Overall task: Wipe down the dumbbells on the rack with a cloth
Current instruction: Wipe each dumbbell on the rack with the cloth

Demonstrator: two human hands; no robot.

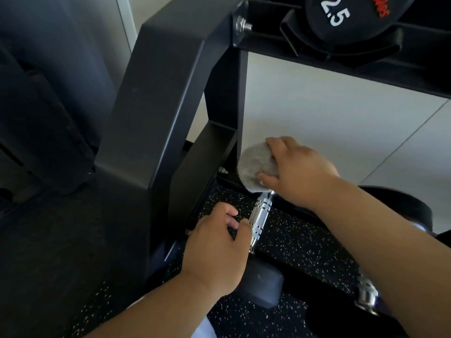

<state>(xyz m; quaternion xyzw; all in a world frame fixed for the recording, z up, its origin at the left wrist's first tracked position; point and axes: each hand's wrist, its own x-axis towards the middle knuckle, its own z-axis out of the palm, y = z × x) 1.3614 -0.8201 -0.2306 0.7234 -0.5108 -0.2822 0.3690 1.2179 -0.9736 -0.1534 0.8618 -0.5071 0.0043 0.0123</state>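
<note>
While we look down past our arms: the dumbbell with the ribbed chrome handle point(260, 214) lies on the lowest tier of the black steel rack point(156, 123), just right of its left upright.
Dumbbell axis: the handle runs from near-left to far-right, away from us; its near black rubber head point(262, 285) points towards us, its far head is hidden under the cloth.
Right hand point(299, 173): we press a round grey fuzzy cloth point(256, 165) over the far head, thumb and fingers spread around the pad's edge, holding it.
Left hand point(217, 247): loosely curled beside the near end of the handle, thumb tip touching the chrome, fingers half closed; we cannot tell whether it grips anything.
Surface: black rubber floor with white speckles point(292, 237) shows beneath the handle.
Room: a pale wall point(329, 118) stands behind the rack.
Neighbours: a black dumbbell head marked 2.5 point(341, 15) sits on the upper tier; a second chrome handle point(366, 293) lies right of ours, partly hidden by our right forearm.
Obstruction: the rack's upright stands close on the cloth's left.
</note>
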